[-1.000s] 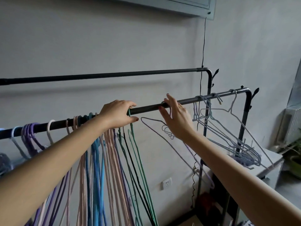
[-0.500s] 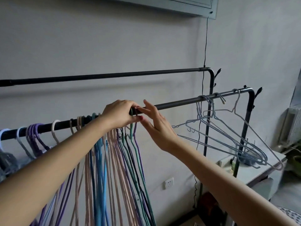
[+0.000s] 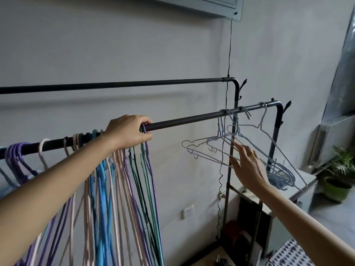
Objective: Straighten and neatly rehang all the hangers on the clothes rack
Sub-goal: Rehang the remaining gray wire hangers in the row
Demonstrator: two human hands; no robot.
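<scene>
A black clothes rack has a near rail (image 3: 184, 120) and a higher far rail (image 3: 134, 85). Several coloured hangers (image 3: 123, 189), purple, pink, blue and green, hang packed together on the near rail's left half. My left hand (image 3: 128, 133) is closed over the rail on the hooks of the rightmost ones. A tangled cluster of pale blue wire hangers (image 3: 217, 144) hangs crooked near the rail's right end. My right hand (image 3: 247, 167) is open with fingers spread, its fingertips touching the lower wires of that cluster.
A black cable (image 3: 228, 54) drops down the wall past the rack's right post. A grey cabinet (image 3: 305, 181) stands behind the rack at right, with a potted plant (image 3: 338, 181) and a radiator (image 3: 330, 139) beyond. A wall socket (image 3: 188, 211) sits low.
My right hand left the purple hanger beside my left hand and moved right and down to the pale blue wire hangers. My left hand stayed on the rail.
</scene>
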